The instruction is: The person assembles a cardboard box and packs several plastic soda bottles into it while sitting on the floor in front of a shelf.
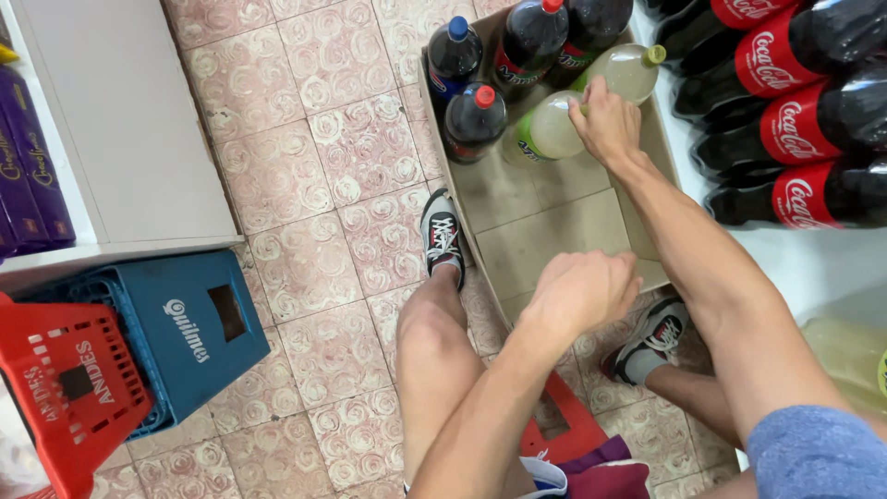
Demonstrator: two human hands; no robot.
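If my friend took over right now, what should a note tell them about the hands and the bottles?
Right hand: gripping the neck of a pale bottle in the cardboard box.
Left hand: loosely closed over the box's near end, holding nothing visible.
In the box: four dark bottles and a second pale bottle, all at the far end.
Done: dark bottles with red labels lie on the white shelf at right.
Left: six bottles in the box.

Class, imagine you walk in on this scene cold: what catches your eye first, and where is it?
First, the cardboard box on the tiled floor, with big drink bottles crowded at its far end. The right hand grips a pale yellow-green bottle there, while the left hand hovers closed over the box's near edge. Next come the dark, red-labelled bottles lying stacked at right, and the red crate and blue crate at lower left.
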